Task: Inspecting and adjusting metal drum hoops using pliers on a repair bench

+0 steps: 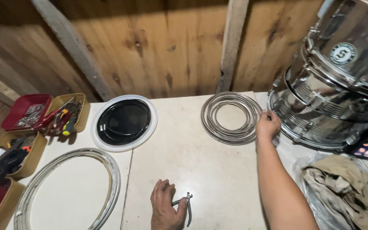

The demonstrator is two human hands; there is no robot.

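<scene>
Pliers under left hand, right hand on one wire coil.

Shiny chromed metal is seen on the drum shell and wire coil. Rough bare wood on the wall, crumpled matt cloth.

A coil of thin silvery metal wire, wound in several round loops, lies flat on the pale tabletop near the back wall, its right edge gripped. A small pair of grey metal pliers with dark handles lies flat at the table's near edge, jaws pointing away, handles partly covered.
</scene>
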